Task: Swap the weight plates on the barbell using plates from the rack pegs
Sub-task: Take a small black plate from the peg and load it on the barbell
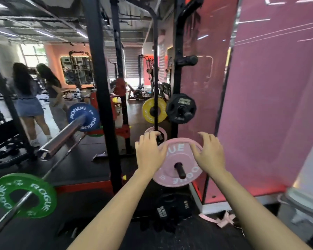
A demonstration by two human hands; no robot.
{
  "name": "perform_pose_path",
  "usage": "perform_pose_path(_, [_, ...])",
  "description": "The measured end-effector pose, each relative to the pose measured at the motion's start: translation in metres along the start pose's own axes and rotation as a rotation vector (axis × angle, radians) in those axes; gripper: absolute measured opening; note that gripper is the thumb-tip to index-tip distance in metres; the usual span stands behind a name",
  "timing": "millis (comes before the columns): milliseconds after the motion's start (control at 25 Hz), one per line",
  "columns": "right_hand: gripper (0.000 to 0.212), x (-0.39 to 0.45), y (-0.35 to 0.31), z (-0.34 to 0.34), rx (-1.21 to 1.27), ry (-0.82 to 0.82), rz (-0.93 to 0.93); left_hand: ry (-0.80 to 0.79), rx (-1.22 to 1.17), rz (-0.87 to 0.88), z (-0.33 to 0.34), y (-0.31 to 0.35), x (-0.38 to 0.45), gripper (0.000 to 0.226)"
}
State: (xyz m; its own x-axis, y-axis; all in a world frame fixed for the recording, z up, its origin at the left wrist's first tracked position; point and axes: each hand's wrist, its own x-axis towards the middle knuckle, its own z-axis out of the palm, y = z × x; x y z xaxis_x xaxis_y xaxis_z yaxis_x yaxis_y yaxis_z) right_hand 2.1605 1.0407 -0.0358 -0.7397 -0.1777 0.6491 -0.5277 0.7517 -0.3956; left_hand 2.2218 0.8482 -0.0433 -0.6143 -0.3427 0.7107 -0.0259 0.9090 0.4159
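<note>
Pink plate (177, 165) hangs on a black peg (180, 170) of the rack upright (176, 83), low on the right. Both hands are on it. Left hand (149, 152) lies on the plate's upper left edge, fingers fairly straight and reaching over the rim. Right hand (209, 152) lies on the upper right face, fingers spread and slightly bent, fingertips at the rim. Neither hand is plainly curled round the plate; both look open and pressing.

Just behind the left fingers, a second pink plate (163, 131) sits partly hidden. Above, a black plate (181, 108) hangs on a higher peg of the same upright, with a yellow plate (153, 110) just beside it to the left. Below the pink plate, another black plate (172, 208) sits near the floor.

Barbell (65, 136) runs diagonally at the left, well apart from the hands. Its near sleeve end is bare; a blue plate (83, 116) sits further along it. A green plate (23, 194) rides on a thinner bar at lower left. A black rack post (101, 87) stands between the barbell and the pegs.

Right of the pegs: a pink wall panel (269, 87). Two people (36, 94) stand far left; they may be a mirror reflection, cannot tell.
</note>
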Motion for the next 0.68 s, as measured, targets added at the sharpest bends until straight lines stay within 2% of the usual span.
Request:
perform_pose_path(200, [0.048,0.032,0.052,0.022,-0.055,-0.001,0.064,-0.035,-0.052,0.036,0.066,0.006,0.031,0.039])
perform_pose_path(480, [0.047,0.132,0.095,0.063,-0.114,0.051,0.092,-0.017,-0.083,0.042,0.144,-0.015,0.12,0.038])
perform_pose_path(680, [0.047,0.181,0.132,0.101,-0.116,0.033,0.095,-0.015,-0.047,-0.023,0.194,-0.028,0.171,0.041])
